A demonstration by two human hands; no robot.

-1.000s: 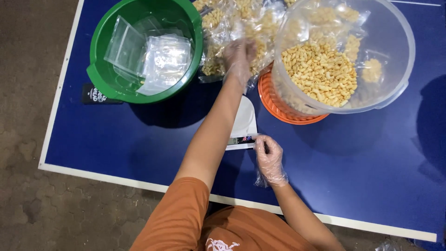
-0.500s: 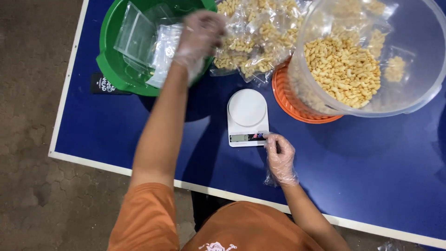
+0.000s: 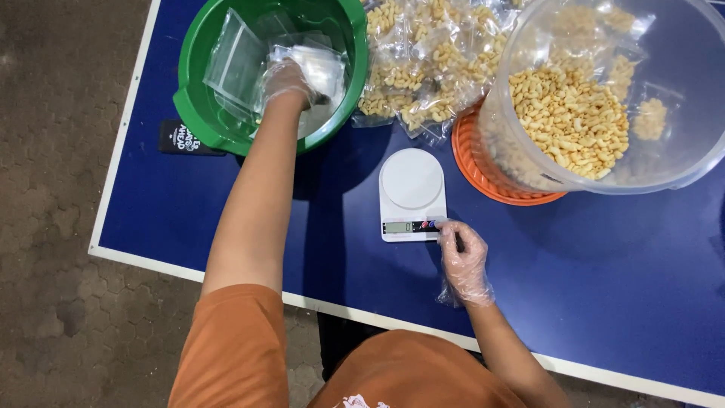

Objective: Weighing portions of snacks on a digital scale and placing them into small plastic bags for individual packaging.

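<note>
Inside the green basin [image 3: 198, 113], the left hand [image 3: 287, 80], in a thin plastic glove, lay on the pile of empty clear bags [image 3: 313, 68]; whether its grip was closed on one bag I cannot tell. Just beside the grip of the right hand [image 3: 462, 257], also gloved, stood the white kitchen scale [image 3: 411, 181] on the blue table [image 3: 604, 264], with a fingertip touching the scale's front edge near its buttons, the fingers loosely curled and holding nothing. Beyond this hand stood the clear bowl of puffed snacks [image 3: 566, 113], and filled snack bags [image 3: 423, 60] lay beside it.
</note>
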